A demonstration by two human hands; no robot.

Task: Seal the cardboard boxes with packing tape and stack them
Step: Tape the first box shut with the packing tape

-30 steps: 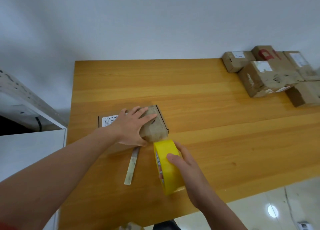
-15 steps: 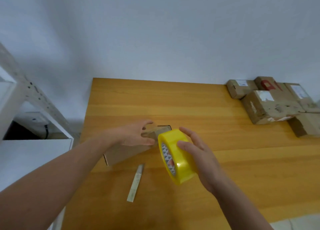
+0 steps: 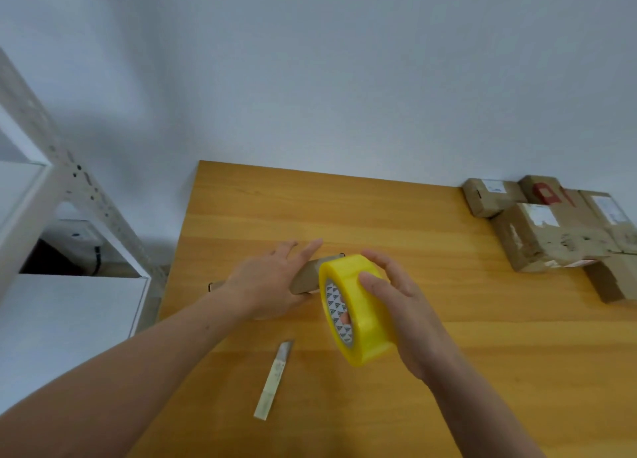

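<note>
The left grip lies wide and flat, fingers straight and spread, palm down on a low brown box. The right grip is curled round a yellow tape roll, fingers over its outer band and one fingertip showing through the core. Off the bench's nine o'clock edge stands a white metal shelf, its slanted post pierced with holes, against a plain pale wall. The box sits on the bench at about ten o'clock from the bench's middle. Most of it is hidden under the left grip, with only its right end and a far-left corner showing. At seven o'clock from the box a slim pale cutter lies flat on the wood, its metal tip aimed toward one o'clock, apart from both grips. The tape is held on edge just at four o'clock of the box, its open core with a printed inner ring facing left. Whether it touches the box I cannot tell. Well apart, at two o'clock on the bench, a pile of brown boxes crowds together by the wall. Several carry white labels and one bears red marks.
</note>
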